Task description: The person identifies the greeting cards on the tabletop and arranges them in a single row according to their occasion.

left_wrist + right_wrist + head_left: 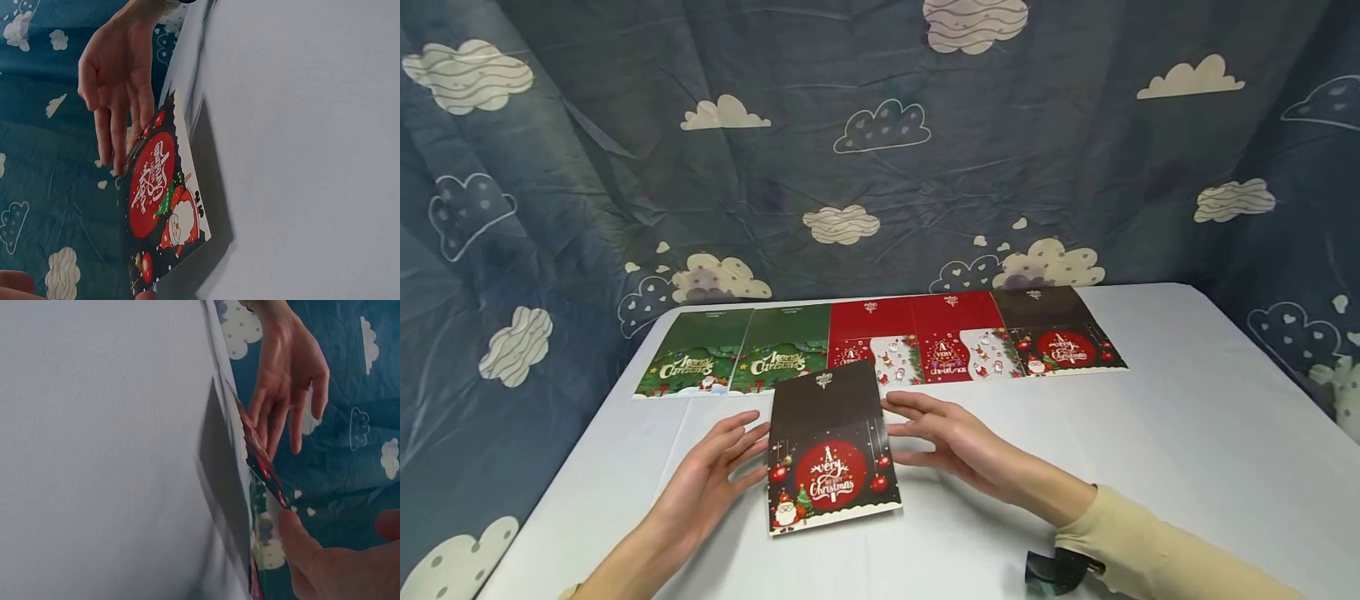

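A dark folding Christmas card (831, 417), opened flat, is between my two hands above the table, tilted, with its shadow beneath. Its lower half bears a red circle with "A very merry Christmas" and a Santa. My left hand (711, 471) is at the card's left edge, fingers extended, fingertips touching it. At the opposite edge, the right hand (951, 442) has its fingers nearly straight and against the card. In the right wrist view, the card (265, 465) appears almost edge-on, with a fingertip of the right hand (337, 565) at its near edge.
Along the table's back edge lie two green cards (696, 333), two red cards (955, 312) and another dark card (1045, 308), side by side. A white cloth (1187, 467) covers the table. Behind hangs a dark blue curtain (1037, 150) with clouds.
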The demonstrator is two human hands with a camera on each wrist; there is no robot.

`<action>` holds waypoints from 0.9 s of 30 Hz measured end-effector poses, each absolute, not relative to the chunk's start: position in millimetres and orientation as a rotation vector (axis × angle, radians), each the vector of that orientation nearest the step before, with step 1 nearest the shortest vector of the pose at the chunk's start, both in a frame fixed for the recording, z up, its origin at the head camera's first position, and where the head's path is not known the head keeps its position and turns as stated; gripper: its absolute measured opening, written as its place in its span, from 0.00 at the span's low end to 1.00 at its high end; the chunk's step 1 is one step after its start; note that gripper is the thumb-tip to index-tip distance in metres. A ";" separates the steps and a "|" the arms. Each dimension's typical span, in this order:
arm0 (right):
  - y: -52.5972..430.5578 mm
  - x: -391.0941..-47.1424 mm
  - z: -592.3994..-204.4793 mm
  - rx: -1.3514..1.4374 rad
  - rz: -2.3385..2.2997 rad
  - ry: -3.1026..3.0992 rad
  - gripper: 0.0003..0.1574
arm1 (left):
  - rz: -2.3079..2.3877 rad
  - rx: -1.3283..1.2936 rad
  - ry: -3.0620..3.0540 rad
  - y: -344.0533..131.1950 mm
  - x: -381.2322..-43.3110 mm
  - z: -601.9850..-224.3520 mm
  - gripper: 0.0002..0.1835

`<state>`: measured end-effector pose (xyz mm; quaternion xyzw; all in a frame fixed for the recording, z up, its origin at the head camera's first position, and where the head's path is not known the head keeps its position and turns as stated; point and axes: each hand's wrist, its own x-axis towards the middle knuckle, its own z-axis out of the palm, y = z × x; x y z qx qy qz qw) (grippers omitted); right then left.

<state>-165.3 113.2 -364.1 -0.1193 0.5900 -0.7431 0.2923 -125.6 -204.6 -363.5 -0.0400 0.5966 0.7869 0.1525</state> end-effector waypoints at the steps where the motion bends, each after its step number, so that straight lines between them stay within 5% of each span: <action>1: 116.0 -165.5 -363.4 -0.320 -1.975 1.590 0.37 | 2.264 -0.115 1.705 -201.4 -126.7 -363.6 0.29; 27: 190.7 -167.2 -361.7 -0.257 -1.975 1.840 0.31 | 2.245 0.074 1.727 -120.6 -164.0 -367.8 0.25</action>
